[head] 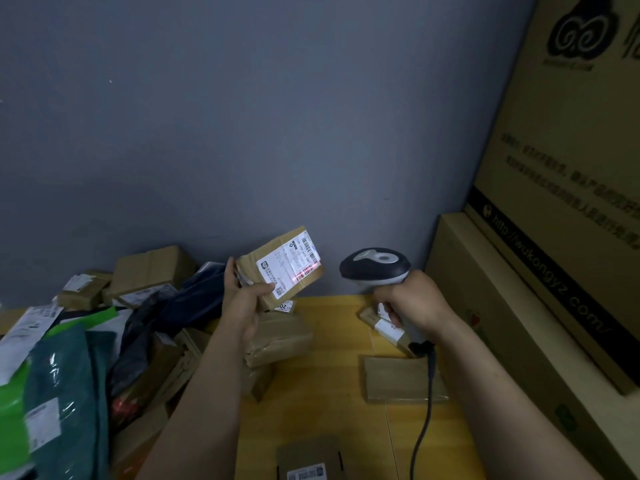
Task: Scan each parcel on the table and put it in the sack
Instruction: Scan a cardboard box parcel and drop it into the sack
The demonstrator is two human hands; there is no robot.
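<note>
One brown parcel (280,268), white label (289,263), red scan-line (304,273).

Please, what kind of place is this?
Probably a parcel sorting or dispatch room. Labelled brown parcels lie piled on the yellow table, the right hand aims a corded barcode scanner at the parcel held by the left hand, and large printed cartons stand at the right.

- Yellow wooden table (332,420).
- Flat brown paper-wrapped parcel (403,379), right of centre.
- Brown taped parcels (280,337), stacked mid-table.
- Green plastic mailer bags (65,386), piled left.
</note>
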